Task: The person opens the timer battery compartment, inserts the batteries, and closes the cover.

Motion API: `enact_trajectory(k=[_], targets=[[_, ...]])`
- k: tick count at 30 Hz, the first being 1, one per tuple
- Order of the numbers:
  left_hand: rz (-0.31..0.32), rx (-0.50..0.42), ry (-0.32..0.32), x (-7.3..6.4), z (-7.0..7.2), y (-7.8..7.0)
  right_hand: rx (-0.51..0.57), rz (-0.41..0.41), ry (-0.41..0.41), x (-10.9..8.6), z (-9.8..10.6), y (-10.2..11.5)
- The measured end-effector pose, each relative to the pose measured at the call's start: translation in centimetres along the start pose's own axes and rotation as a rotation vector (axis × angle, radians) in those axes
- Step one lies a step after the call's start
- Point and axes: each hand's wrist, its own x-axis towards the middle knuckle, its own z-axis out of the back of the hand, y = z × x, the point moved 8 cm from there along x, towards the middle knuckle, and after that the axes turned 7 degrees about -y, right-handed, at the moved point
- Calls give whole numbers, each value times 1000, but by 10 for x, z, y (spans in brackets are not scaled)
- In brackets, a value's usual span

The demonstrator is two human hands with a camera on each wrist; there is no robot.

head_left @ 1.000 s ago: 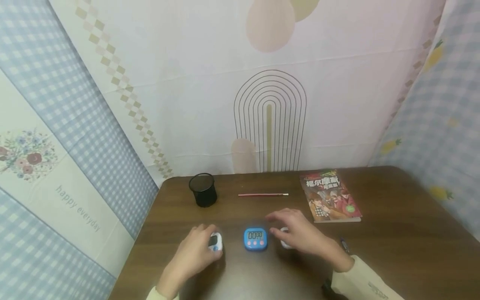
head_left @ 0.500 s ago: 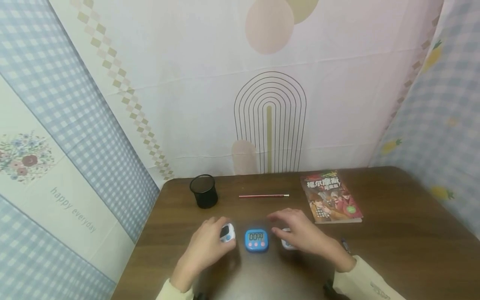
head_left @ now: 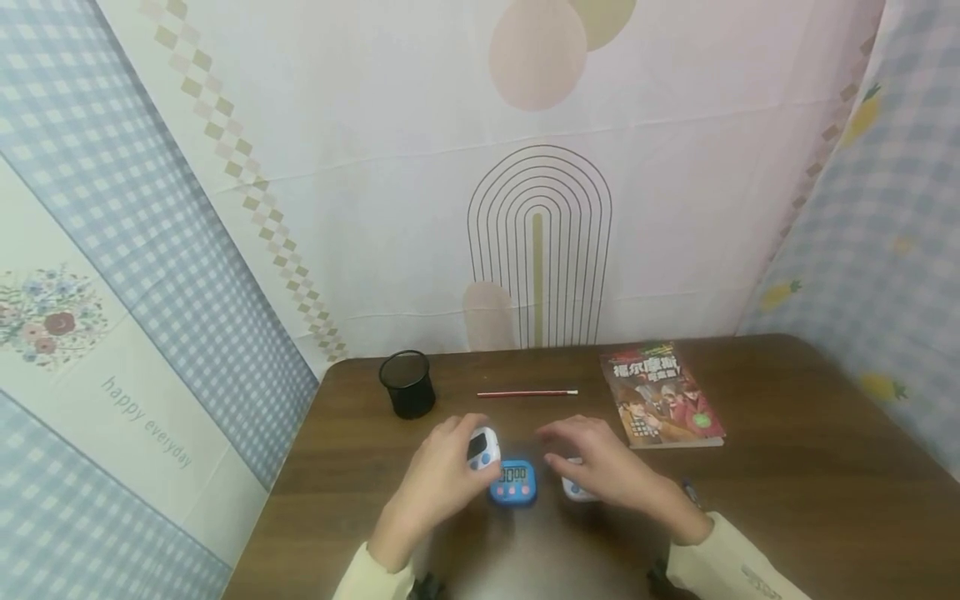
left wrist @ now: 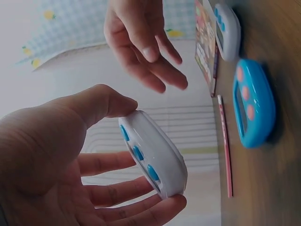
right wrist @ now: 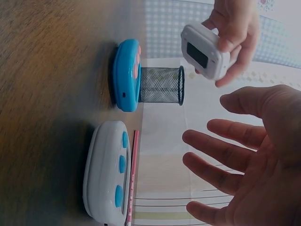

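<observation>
My left hand holds a white digital timer with blue buttons between thumb and fingers, lifted off the table. In the head view this timer overlaps the left edge of a blue timer with pink buttons, which lies on the table and reads 00 00. My right hand hovers over a second white timer, fingers spread and apart from it. That timer lies on the table to the right of the blue one, partly hidden by the hand in the head view.
A black mesh pen holder stands at the back left of the brown table. Behind the timers lies a thin red pencil. A book is at the back right, and a pen lies by the right forearm.
My left hand has carried the white timer up and to the right, from left of the blue timer to over its left edge. The right hand stays almost still.
</observation>
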Motion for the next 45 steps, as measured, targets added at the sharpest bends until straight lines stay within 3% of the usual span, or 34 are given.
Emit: enact_trajectory(k=[10, 17, 28, 37, 45], targets=[[-38, -91, -11, 3, -12, -18, 64, 13, -18, 0, -6, 1], [-40, -185, -15, 3, -18, -24, 148, -84, 5, 2, -4, -3], [-71, -233, -73, 3, -14, -35, 326, -201, 57, -1, -8, -7], [-175, -278, -173, 6, -4, -48, 510, -285, 110, 1, -10, -12], [-315, -383, -204, 5, -5, -62, 730, -332, 217, -5, -13, -12]])
